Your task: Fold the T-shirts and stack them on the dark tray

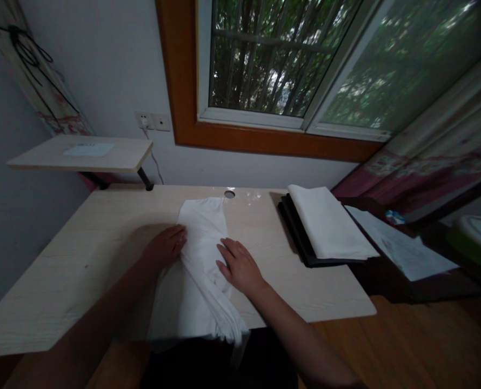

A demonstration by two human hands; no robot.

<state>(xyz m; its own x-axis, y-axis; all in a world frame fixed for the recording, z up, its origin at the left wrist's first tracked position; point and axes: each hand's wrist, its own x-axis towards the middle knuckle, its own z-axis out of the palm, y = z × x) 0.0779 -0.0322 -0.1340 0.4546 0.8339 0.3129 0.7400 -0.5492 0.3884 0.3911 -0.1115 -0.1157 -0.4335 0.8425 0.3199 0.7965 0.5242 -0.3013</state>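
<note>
A white cloth [203, 227], which looks like a garment, lies folded into a narrow strip on the pale desk. Its lower part is twisted and bunched, and one gathered end hangs over the front edge. My left hand [168, 246] rests against the cloth's left edge, fingers stretched toward it with the tips touching. On the opposite side, my right hand [240, 266] lies at the right edge with its fingers apart, the fingertips on the fabric. Both hands look open. The underside of the cloth is hidden.
Right of the cloth, a folded white cloth [332, 227] lies on a black folder-like item [301, 237]. A raised shelf [122, 148] stands at the desk's [82, 259] back left. The desk has a cable hole [229, 194]. Papers [402, 248] lie on dark furniture at right.
</note>
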